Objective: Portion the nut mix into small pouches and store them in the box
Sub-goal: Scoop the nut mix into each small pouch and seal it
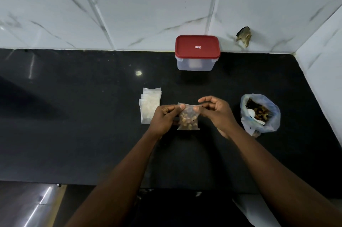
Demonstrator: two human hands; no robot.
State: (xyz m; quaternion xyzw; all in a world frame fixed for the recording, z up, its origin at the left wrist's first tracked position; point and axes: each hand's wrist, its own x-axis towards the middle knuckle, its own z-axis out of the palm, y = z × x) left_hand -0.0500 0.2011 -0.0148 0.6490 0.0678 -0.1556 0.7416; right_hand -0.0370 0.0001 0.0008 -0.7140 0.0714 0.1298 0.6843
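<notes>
Clear plastic pouch of nuts was pinched at its top edge by the fingers of the left hand and right hand, over the black tabletop. Empty pouches lay just left, the open nut-mix bag right; farther back stood the red-lidded box, closed.

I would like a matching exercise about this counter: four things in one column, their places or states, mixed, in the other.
Things:
1. box
2. filled pouch
3. spare pouches
4. spoon

Places or states:
a. inside the bag of nut mix
b. closed with a red lid
c. pinched by the left hand and the right hand
d. stacked on the counter

Pairs: 1-b, 2-c, 3-d, 4-a
</notes>
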